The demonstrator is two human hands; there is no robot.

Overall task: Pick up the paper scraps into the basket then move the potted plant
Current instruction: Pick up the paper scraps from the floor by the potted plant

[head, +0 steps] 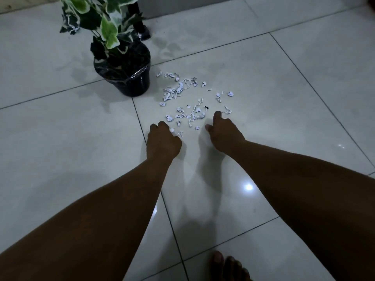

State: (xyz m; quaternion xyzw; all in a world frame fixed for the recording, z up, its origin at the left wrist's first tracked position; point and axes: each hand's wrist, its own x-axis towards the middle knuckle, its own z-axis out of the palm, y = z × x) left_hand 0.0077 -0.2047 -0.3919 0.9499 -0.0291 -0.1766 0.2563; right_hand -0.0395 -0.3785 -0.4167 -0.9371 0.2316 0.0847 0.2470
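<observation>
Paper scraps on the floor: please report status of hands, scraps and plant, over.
Left hand and right hand at near edge of white paper scraps, grip unclear. Scraps lie on pale tiled floor. Black potted plant stands beside them. No basket in view.

The floor [263,63] is glossy, smooth pale tile with dark grout lines, mirroring a light; the scraps [182,94] are crumpled white paper; the pot [132,84] looks like shiny black plastic under clear crinkled film
</observation>
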